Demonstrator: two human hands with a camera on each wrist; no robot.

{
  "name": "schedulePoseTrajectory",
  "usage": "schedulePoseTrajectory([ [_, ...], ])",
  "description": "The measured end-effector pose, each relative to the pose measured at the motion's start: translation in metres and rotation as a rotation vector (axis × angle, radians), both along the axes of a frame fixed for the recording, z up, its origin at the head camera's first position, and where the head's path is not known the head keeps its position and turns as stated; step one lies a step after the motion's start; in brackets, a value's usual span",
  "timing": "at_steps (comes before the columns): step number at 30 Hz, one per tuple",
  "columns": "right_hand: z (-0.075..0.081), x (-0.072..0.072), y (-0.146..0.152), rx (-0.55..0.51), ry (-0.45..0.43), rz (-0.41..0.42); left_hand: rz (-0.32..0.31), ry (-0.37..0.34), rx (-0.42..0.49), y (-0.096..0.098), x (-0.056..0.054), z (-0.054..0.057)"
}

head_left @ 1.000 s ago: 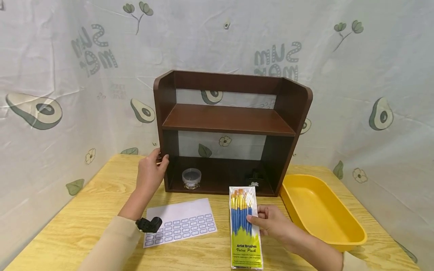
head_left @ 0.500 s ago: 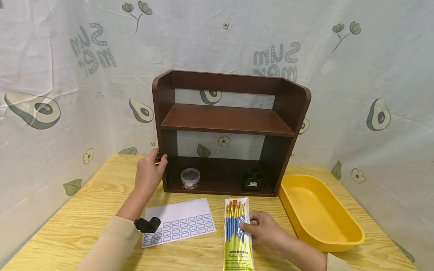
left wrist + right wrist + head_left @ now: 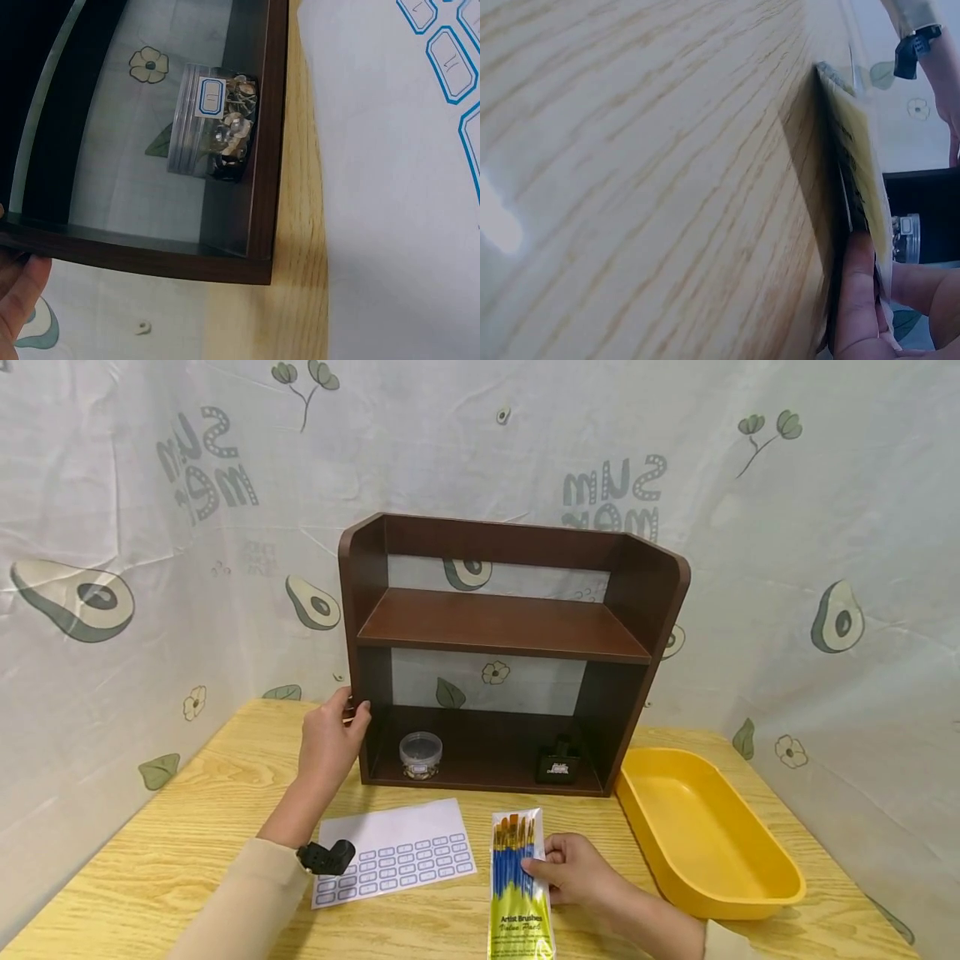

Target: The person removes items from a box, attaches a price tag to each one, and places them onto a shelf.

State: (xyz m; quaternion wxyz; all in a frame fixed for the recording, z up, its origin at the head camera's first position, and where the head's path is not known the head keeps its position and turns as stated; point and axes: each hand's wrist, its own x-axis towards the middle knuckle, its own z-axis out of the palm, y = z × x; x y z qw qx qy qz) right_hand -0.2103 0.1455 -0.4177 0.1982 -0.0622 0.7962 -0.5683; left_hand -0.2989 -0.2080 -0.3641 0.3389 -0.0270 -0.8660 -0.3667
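Note:
A dark brown two-tier wooden shelf [image 3: 502, 620] stands on the table. My left hand [image 3: 332, 739] grips its left side panel, thumb at the front edge; in the left wrist view the thumb [image 3: 27, 289] presses that panel. My right hand [image 3: 581, 870] holds a clear pack of blue-handled paintbrushes [image 3: 517, 881] by its right edge, thumb on the front, fingers behind. The pack reads "Artist Brushes Value Pack" on yellow-green. Seen from the right wrist, the pack [image 3: 866, 165] is tilted close over the wood, fingers under it.
On the lower shelf sit a labelled clear jar [image 3: 420, 756] at left and a black bottle [image 3: 557, 764] at right. A white sheet of blue-framed labels [image 3: 405, 827] lies before the shelf. A yellow tray [image 3: 757, 906] stands at the right.
My right hand has brought the brush pack down and slightly left, towards me, uncovering the black bottle. The left hand keeps its grip on the shelf.

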Motion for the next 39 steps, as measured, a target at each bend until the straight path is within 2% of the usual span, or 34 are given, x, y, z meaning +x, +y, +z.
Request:
schedulePoseTrajectory([
  [18, 0.003, -0.002, 0.008, 0.05, -0.001, -0.053, -0.007, 0.011, -0.007, 0.001, -0.003, 0.002],
  [28, 0.0, -0.002, 0.023, 0.012, -0.026, -0.004, -0.018, -0.038, 0.0, 0.001, -0.002, -0.002],
  [31, -0.001, -0.002, 0.025, 0.004, -0.038, -0.004, -0.032, -0.088, -0.008, -0.001, 0.001, -0.004],
  [34, -0.001, -0.002, 0.026, 0.005, -0.041, -0.003, -0.041, -0.173, -0.033, -0.004, 0.006, -0.009],
  [39, 0.0, -0.002, 0.026, 0.011, -0.038, 0.005, -0.038, -0.407, -0.137, -0.01, 0.018, -0.023],
])
